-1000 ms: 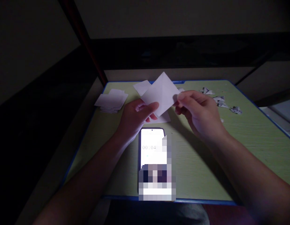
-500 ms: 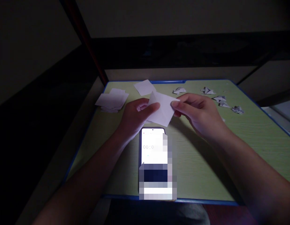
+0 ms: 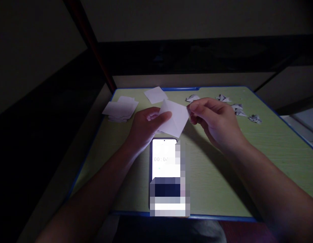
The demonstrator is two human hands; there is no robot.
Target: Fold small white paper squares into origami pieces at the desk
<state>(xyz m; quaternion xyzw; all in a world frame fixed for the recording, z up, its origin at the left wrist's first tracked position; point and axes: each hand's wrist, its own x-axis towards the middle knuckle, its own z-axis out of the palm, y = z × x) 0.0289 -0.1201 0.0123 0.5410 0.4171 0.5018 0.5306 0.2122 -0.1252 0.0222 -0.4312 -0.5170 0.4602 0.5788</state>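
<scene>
A white folded square of paper (image 3: 175,117) is held just above the green table (image 3: 217,175). My left hand (image 3: 146,126) pinches its left edge with thumb on top. My right hand (image 3: 214,119) pinches its right corner between thumb and forefinger, the other fingers curled. A lit phone (image 3: 166,172) lies flat right below the paper, near the table's front edge.
A stack of white paper squares (image 3: 119,108) lies at the back left, and a single sheet (image 3: 155,94) behind the hands. Several small folded paper figures (image 3: 237,108) are scattered at the back right. The table has a blue rim; dark surroundings beyond it.
The paper, held up and spread wide a second ago, has been lowered and folded smaller. Both hands came down slightly and stayed on its edges.
</scene>
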